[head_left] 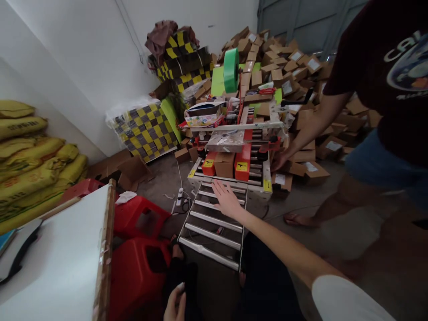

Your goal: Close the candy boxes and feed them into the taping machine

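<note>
My right hand [228, 200] reaches out over the roller conveyor [214, 238], its fingers stretched and holding nothing. Just beyond the fingertips, a brown cardboard box [224, 165] sits between two red side guides of the box-taping machine [230, 141]. Whether my fingers touch the rollers or the box, I cannot tell. My left hand [175, 304] is low at the bottom edge, partly cut off. Its visible fingers are loosely bent with a gap between them, and nothing shows in them. A big green tape roll [230, 70] stands on top of the machine.
A co-worker [377, 102] stands at the right, one hand low beside the machine. Behind lies a heap of cardboard boxes [270, 58]. To the left are red stools [138, 267], a white-topped table [63, 254] and yellow sacks [36, 165]. A power strip [179, 196] lies on the floor.
</note>
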The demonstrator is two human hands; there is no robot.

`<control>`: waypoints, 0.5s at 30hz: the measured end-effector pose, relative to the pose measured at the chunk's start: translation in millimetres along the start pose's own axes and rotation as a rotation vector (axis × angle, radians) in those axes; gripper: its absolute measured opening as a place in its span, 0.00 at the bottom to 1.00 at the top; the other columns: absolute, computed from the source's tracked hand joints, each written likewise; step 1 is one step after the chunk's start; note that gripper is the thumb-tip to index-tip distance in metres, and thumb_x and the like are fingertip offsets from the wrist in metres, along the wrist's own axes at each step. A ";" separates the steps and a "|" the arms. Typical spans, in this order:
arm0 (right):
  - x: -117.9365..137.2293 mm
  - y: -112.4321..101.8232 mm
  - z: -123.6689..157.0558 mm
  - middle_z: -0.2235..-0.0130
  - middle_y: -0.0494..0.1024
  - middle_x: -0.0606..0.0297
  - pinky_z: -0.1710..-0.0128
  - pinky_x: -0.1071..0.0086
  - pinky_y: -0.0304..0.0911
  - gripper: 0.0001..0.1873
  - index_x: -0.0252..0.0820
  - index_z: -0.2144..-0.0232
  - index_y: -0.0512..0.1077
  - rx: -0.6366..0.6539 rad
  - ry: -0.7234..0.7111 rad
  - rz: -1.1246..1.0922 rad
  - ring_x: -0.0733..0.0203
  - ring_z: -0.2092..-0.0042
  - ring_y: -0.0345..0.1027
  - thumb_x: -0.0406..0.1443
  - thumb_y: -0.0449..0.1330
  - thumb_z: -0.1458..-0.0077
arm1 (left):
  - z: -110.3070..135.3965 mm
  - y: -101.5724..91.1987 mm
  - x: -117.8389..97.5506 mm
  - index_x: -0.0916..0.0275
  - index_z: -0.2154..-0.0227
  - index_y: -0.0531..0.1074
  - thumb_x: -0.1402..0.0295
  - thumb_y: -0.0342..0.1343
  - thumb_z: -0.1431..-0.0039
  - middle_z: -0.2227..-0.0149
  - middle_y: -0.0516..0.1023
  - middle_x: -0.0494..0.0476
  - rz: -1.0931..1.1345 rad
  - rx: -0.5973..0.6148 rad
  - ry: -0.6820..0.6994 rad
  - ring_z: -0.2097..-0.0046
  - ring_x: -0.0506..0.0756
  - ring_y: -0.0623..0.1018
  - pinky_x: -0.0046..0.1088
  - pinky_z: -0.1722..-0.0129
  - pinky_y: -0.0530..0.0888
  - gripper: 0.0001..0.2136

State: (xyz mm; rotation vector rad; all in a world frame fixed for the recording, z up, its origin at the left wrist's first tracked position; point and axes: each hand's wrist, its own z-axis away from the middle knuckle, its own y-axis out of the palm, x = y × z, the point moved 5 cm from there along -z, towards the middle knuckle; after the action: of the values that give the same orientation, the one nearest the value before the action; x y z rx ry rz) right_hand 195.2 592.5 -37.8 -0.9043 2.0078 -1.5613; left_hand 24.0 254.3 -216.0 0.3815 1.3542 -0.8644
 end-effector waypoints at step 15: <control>11.0 -19.0 87.2 0.36 0.51 0.45 0.37 0.49 0.40 0.40 0.28 0.39 0.54 -0.016 0.006 -0.023 0.43 0.35 0.42 0.38 0.65 0.50 | 33.2 70.0 -45.6 0.63 0.63 0.75 0.50 0.57 0.53 0.58 0.79 0.63 -0.059 0.240 0.132 0.54 0.61 0.77 0.40 0.50 0.74 0.21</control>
State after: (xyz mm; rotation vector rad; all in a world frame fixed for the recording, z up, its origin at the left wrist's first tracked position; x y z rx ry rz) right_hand 251.8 522.8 -42.2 -0.9326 2.0241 -1.5639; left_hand 98.8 291.0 -182.0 0.5953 1.3924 -1.0709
